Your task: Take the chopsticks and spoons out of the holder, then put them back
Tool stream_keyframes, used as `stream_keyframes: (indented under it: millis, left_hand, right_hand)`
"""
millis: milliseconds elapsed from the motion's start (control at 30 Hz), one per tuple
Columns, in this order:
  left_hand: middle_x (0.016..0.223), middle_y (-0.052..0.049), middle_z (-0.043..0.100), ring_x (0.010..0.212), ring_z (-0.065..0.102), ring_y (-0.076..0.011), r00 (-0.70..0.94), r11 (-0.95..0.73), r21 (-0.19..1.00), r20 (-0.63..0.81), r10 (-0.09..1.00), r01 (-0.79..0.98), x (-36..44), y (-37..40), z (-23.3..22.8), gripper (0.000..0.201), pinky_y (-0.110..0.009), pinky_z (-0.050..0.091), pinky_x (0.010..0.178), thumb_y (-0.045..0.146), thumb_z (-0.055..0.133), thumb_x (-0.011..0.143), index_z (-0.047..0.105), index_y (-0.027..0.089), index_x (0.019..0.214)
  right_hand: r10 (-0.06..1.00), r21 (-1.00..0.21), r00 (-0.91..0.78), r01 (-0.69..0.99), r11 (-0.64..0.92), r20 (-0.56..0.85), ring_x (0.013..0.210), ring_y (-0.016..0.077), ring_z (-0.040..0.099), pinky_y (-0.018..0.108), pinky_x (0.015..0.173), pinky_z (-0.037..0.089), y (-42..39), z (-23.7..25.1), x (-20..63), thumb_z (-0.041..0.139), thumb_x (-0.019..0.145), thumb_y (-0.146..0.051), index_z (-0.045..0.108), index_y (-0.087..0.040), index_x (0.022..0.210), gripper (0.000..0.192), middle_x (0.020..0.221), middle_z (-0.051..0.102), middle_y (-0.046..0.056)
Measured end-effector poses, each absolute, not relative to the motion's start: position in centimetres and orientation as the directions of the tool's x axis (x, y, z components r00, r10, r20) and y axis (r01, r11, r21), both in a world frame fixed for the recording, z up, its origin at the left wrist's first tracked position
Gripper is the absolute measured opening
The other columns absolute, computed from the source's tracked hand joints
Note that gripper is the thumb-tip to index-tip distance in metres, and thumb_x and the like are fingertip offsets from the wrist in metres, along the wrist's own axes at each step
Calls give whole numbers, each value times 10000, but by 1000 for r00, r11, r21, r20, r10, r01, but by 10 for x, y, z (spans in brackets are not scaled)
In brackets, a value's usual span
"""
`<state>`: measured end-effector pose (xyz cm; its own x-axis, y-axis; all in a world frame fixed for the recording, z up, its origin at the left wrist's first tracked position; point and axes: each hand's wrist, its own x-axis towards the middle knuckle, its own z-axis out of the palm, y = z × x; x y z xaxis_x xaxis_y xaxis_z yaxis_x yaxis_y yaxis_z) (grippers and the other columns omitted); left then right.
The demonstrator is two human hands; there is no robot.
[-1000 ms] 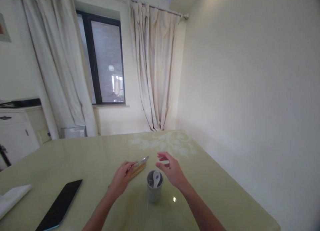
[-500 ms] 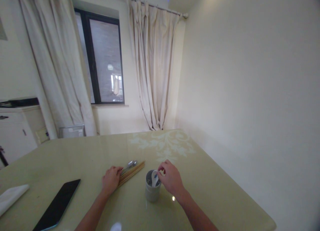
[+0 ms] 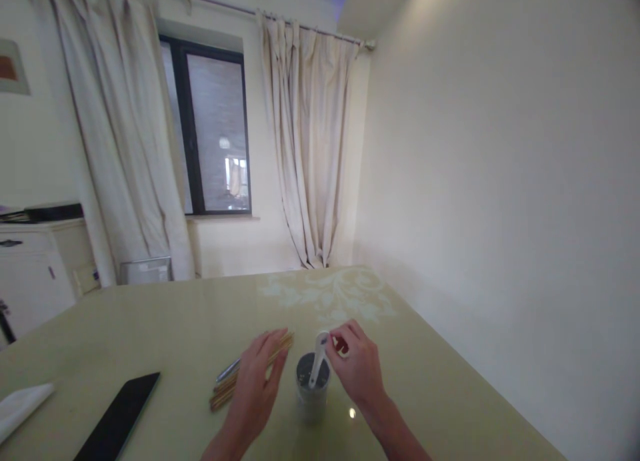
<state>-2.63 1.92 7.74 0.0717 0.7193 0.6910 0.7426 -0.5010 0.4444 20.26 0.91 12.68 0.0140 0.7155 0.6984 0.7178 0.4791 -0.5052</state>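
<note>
Spoon (image 3: 319,364) is white, standing tilted in a grey cup (image 3: 312,393) on the pale green table (image 3: 165,328), its handle end pinched between the fingertips of the right hand (image 3: 357,368). Left of the cup lies a bundle of wooden chopsticks (image 3: 225,391) with a metal utensil (image 3: 227,370) beside it; the left hand (image 3: 257,388) hovers flat over them with fingers spread, and whether it touches them cannot be told. Further left, near the table edge, a black phone (image 3: 120,424) lies flat, with a white cloth (image 3: 23,408) well apart at the corner
</note>
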Motion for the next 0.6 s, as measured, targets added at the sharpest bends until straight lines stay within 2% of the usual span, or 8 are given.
stream_keyframes:
  millis: [100,233,300,400,500,600]
  left_hand:
    - [1322,-83,741,1211,697,-258,207,-600,251,781,589,760,4,3,97,399,-437,583,1032,414,562,1046,604,278,1419]
    - [1154,-86,796,1054,745,-219,300,-670,40,873,384,742,13,1,106,375,-364,586,964,282,447,1094,581,245,1442]
    - [1122,-93,803,1010,754,-216,352,-654,-57,876,329,754,10,2,104,414,-359,582,945,253,371,1110,559,229,1477]
    - [1078,-87,814,937,769,-214,436,-594,-174,837,331,785,6,0,96,430,-343,592,866,264,333,1120,564,199,1477]
    - [990,-73,823,838,781,-198,385,-558,-144,858,341,817,6,-2,85,389,-296,595,757,351,403,1114,615,179,1391]
    - [1060,-63,832,912,800,-188,297,-579,-17,871,392,815,0,0,73,366,-266,604,789,408,409,1111,640,217,1321]
  right_hand:
    - [698,-703,212,450,551,684,584,141,636,227,549,523,3,146,202,681,917,-328,652,-206,747,211,727,634,4]
    - [818,-864,284,101,493,500,566,184,678,263,534,566,-3,144,197,735,886,-466,594,-217,734,323,626,644,-6]
    - [842,-883,279,55,466,461,570,191,685,268,538,573,-5,133,195,751,872,-495,598,-214,734,349,625,654,0]
    - [809,-867,318,103,488,494,566,175,651,249,521,551,-8,115,189,756,872,-486,621,-208,720,345,637,626,-6]
    - [775,-838,320,173,518,545,577,159,628,229,522,542,-13,107,181,734,902,-453,649,-204,731,314,671,606,-7]
    - [765,-805,249,201,558,593,617,159,635,224,553,553,-13,105,176,708,938,-434,675,-203,753,298,728,618,10]
